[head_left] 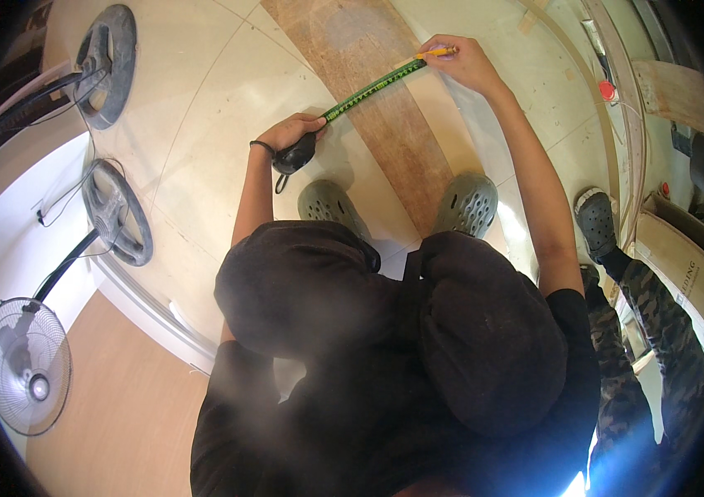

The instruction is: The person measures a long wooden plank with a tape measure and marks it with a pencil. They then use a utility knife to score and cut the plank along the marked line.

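My left hand (287, 132) is closed around a black tape measure (296, 156), with a small strap loop hanging below it. From its case a green blade (377, 88) runs up to the right, lying across a long brown wooden board (389, 132) on the floor. At the blade's far end, by the board's right edge, my right hand (474, 66) pinches a slim yellow pencil (438, 53). Its tip points left, close to the end of the blade. Whether my right fingers also hold the blade cannot be made out.
My clog-clad feet (468, 205) stand either side of the board. Another person's leg (658, 306) and dark clog are at the right, beside a cardboard box (683, 257) and long wooden strips (629, 124). A fan (27, 364) and round stand bases (117, 211) are at the left.
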A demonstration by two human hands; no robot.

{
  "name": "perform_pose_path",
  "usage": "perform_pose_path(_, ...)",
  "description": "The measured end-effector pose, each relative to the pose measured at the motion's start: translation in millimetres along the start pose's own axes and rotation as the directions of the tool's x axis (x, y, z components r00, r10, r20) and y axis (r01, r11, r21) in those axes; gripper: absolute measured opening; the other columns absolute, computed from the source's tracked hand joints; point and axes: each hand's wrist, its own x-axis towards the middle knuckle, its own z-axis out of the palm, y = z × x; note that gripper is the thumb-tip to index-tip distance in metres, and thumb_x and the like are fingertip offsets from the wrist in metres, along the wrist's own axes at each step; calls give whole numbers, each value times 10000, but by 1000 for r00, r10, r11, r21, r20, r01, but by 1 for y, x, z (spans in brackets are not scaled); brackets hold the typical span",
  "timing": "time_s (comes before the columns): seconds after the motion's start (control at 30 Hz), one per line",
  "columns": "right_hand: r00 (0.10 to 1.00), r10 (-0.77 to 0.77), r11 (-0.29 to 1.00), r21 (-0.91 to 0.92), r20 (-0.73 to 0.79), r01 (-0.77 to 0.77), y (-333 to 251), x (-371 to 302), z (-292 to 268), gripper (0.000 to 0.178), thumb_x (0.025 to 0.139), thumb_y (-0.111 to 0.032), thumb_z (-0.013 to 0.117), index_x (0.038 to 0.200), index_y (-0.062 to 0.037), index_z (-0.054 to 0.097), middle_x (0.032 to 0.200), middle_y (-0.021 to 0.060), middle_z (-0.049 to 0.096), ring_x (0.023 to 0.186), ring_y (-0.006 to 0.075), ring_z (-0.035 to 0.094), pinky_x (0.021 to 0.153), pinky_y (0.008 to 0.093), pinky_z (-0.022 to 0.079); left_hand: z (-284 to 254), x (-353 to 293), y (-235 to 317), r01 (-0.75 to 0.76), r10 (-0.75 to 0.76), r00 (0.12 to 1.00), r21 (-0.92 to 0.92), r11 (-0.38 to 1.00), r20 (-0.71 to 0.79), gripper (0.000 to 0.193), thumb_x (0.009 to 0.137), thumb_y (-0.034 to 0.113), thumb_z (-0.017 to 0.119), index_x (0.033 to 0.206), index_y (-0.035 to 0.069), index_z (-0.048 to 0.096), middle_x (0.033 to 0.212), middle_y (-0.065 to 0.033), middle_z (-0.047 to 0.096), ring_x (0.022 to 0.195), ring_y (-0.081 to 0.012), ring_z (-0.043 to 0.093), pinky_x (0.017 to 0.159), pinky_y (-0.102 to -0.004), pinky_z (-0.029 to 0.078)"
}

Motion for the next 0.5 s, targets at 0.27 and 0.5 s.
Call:
perform_pose_path(0.27, 1000, 2, 1000, 7, -6, -2, 2, 1, 0, 184, 819, -211, 707, 960, -96, 740, 850, 93, 724, 760, 172, 670, 746, 298, 536, 1, 0, 2, 10, -8, 1000, 53, 999, -22, 369, 1040, 352, 473, 833, 65, 576, 764, 19, 552, 684, -98, 510, 653, -263, 447)
perform_pose_path(0.5, 1000, 22, 1000, 17, -1, -22, -1, -1, -1, 176, 823, -198, 707, 963, -96, 738, 863, 82, 722, 775, 163, 664, 751, 297, 533, 1, 3, 0, -15, 15, 1000, 51, 999, -1, 376, 1040, 357, 462, 819, 69, 561, 759, 19, 538, 691, -103, 502, 665, -268, 443)
